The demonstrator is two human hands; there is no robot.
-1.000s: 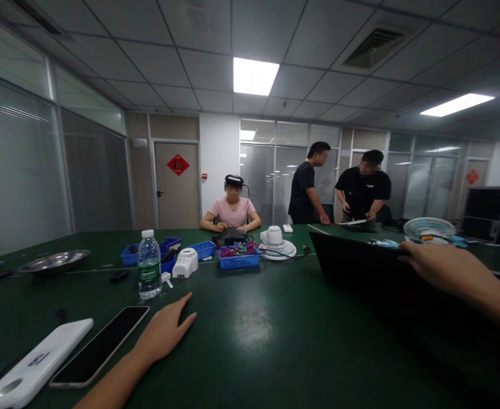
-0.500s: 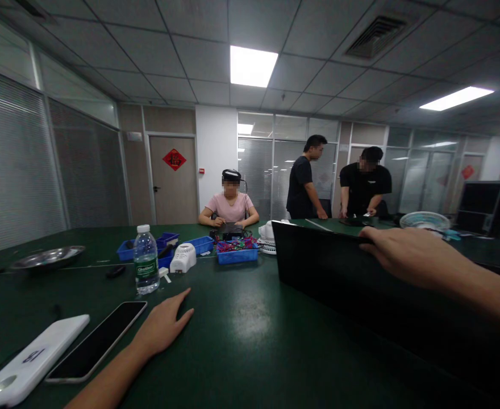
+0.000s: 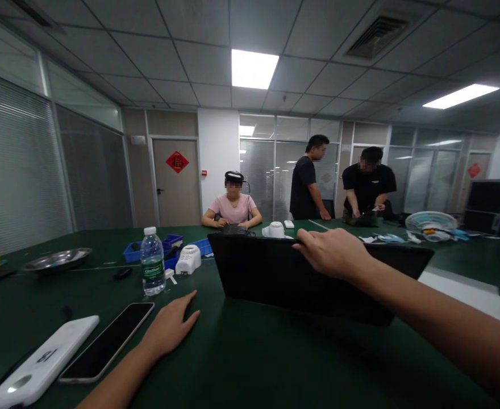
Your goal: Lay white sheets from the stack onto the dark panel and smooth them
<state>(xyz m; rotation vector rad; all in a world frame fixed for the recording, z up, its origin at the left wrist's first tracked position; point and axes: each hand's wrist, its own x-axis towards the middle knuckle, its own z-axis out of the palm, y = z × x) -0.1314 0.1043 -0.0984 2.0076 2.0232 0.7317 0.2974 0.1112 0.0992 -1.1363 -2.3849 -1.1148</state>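
My right hand [image 3: 335,253] grips the top edge of a flat black panel [image 3: 275,275], which stands tilted on the green table [image 3: 241,358]; the fingertips curl over the edge and the thumb is partly hidden. To the left, my left hand [image 3: 171,326] lies on the table with its fingers apart and nothing in it. Beside that hand is a dark-screened phone [image 3: 109,343], and farther left a white device [image 3: 41,360] marked with a number. A water bottle [image 3: 152,264] with a green label stands beyond my left hand.
Blue bins [image 3: 133,253] and a white plastic housing [image 3: 188,259] sit behind the bottle. A metal tray [image 3: 58,259] is at the left. White sheets or a box [image 3: 463,295] lie right of the panel. Across the table are a seated person [image 3: 233,207] and two standing people.
My right hand has moved left with the black panel, which now hides the bin of coloured wires and uncovers the white item at the right. My left hand stays on the table.
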